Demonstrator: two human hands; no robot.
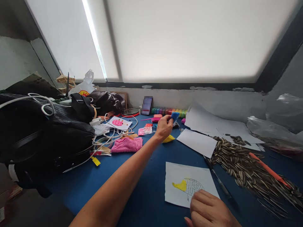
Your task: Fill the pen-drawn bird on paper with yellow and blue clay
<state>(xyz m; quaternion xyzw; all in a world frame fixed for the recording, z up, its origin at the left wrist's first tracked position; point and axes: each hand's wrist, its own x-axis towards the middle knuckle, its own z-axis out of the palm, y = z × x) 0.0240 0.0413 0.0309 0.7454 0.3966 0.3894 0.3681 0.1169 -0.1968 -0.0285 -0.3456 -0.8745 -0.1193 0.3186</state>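
Note:
My left hand [164, 126] is stretched far forward over the blue table, its fingers pinching a small bright blue packet [175, 116]. Just below that hand lies a yellow packet [168, 139]. My right hand [211, 209] rests with curled fingers on the lower right of a white sheet [174, 171]; the inside of the hand is hidden. On the sheet is a drawn bird-like figure [190, 186], its head filled in yellow and its body covered with small pen marks.
Sunflower seeds [239, 157] spread at right, with an orange stick [270, 170] on them and a pen [221, 183] beside the drawing. Blank papers [203, 121] lie behind. A black bag [47, 132], white cables, pink cloth [127, 144] and coloured packs [169, 111] are left and back.

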